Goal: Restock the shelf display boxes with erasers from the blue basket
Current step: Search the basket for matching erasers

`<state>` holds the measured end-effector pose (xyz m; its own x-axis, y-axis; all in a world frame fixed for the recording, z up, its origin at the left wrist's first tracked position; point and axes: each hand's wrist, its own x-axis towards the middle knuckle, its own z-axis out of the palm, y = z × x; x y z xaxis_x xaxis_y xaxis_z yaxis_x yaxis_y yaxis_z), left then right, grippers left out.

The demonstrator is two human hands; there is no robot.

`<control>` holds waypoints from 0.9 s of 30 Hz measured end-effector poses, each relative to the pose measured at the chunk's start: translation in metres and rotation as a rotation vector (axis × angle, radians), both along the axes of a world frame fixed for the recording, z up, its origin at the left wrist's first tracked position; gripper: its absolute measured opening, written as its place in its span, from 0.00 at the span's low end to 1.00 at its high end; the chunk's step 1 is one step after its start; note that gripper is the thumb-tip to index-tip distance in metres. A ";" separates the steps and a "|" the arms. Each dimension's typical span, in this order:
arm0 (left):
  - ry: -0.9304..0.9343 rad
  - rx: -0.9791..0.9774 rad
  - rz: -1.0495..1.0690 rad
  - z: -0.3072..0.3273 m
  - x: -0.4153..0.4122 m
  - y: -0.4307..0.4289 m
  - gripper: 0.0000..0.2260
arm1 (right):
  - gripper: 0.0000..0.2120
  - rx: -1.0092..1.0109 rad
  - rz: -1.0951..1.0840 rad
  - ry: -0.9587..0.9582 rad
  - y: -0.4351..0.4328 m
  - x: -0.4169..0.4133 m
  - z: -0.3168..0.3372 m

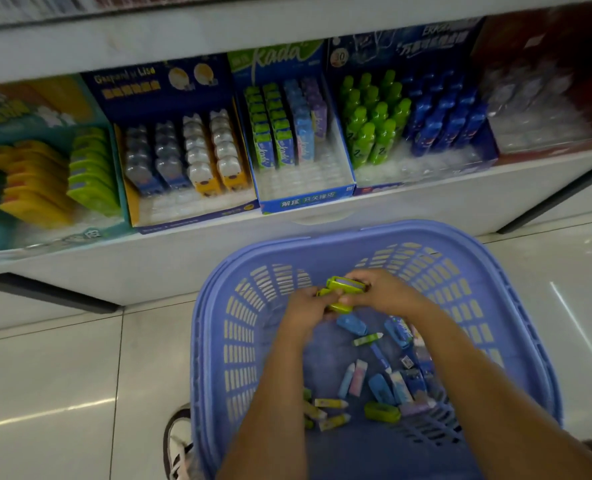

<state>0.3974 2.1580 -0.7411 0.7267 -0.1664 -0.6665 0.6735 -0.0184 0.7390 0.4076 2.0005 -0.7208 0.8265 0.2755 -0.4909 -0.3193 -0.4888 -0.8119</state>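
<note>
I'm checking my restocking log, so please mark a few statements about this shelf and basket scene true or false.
1. The left hand and the right hand hold green erasers over the basket. True.
2. The basket is empty. False: loose erasers lie in it.
3. The basket stands on the shelf. False: it stands on the floor, before the shelf.
4. The Kada box has free slots at its front. True.
</note>
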 end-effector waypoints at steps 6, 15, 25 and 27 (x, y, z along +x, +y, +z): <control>-0.016 -0.159 -0.129 0.065 0.003 0.006 0.02 | 0.06 0.231 -0.200 0.092 -0.027 -0.006 0.063; -0.197 -0.226 -0.032 0.149 0.013 0.001 0.11 | 0.13 0.019 -0.304 -0.593 -0.052 0.023 0.169; -0.358 -0.316 0.085 0.171 0.015 -0.002 0.11 | 0.15 -0.135 -0.243 -0.783 -0.038 0.072 0.228; -0.374 -0.308 0.095 0.174 0.015 -0.001 0.09 | 0.16 -0.141 -0.218 -0.795 -0.025 0.074 0.230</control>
<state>0.4125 2.1570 -0.5676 0.9282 -0.2361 -0.2877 0.3495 0.2873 0.8918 0.4818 1.9758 -0.4904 0.9689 0.0491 0.2427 0.2233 -0.5966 -0.7709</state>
